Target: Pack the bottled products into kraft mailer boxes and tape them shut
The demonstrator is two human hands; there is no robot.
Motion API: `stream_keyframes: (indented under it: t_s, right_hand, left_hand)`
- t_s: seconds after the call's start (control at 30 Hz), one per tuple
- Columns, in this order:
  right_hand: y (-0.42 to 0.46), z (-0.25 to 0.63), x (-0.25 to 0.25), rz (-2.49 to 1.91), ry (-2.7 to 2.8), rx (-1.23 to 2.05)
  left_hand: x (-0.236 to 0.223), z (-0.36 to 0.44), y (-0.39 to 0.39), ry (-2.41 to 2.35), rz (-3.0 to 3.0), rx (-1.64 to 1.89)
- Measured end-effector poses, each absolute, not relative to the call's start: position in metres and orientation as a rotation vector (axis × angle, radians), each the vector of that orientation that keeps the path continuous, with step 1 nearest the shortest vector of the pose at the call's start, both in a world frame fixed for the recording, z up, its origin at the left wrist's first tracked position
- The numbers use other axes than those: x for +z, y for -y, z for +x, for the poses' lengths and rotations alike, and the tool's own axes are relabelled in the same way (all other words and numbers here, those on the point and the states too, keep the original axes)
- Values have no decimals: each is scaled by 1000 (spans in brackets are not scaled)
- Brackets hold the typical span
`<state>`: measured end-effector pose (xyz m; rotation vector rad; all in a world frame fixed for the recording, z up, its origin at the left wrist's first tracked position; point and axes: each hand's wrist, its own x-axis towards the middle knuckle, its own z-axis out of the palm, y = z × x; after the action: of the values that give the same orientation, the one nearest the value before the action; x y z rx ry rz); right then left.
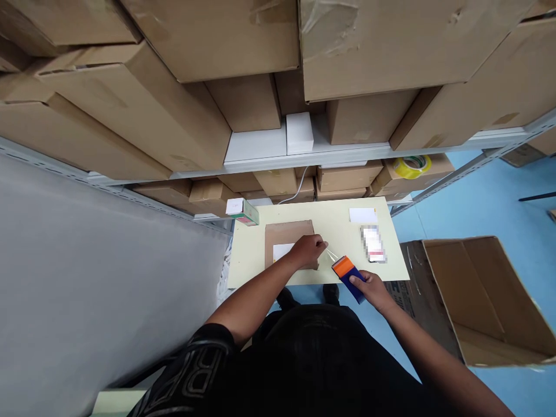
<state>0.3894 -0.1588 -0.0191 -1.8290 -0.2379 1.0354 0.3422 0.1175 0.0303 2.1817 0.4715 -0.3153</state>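
Note:
My right hand (372,288) is wrapped round a small dark blue and orange box (350,278), tilted over the table's front edge with its orange end toward my left hand. The fingers of my left hand (306,250) are pinched together on a thin, clear strip (332,254) that runs toward the box's orange end. What the strip is made of cannot be told. Under my left hand lies a flat piece of brown cardboard (286,231) with a white paper (281,251) on it, partly covered by my wrist.
A pale table (330,220) holds a green and white carton (243,211), a white card (363,215) and a blurred phone-like item (373,244). Shelves of cardboard boxes (234,40) stand behind. Yellow tape (412,166) rests on a lower box. At right sits an open carton (486,301).

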Motion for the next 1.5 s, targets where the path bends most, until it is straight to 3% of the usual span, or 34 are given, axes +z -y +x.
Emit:
stream_keyframes:
  t_s: [0.27,0.37,0.57,0.7,0.9,1.13,1.37,1.5]
  right_hand:
    - [154,400,-43,-2045,-20,993]
    - [144,407,-47,-2284,158,904]
    - [118,411,-71,-2911,801,388]
    - [109,405,-93,-3030,886,385]
    - [107,399,-95,-3021,911,550]
    - [100,404,-47,-2837,886,414]
    - [10,408,-35,-2347,594,1069]
    - [-12,407,-40,-2345,592,1104]
  left_hand:
    - [32,350,-128,-505,2078,-115]
    - [29,334,-136,-508,2069,23]
    - [3,260,-158,-637,2252,205]
    - [-11,222,-173,-698,2359,289]
    - [-24,201,-188,-802,2375,347]
    - [-35,205,-205,-1107,2003,141]
    - [-38,226,-223,-1223,1794,-144]
    - [-36,225,-218,-1167,1808,-146]
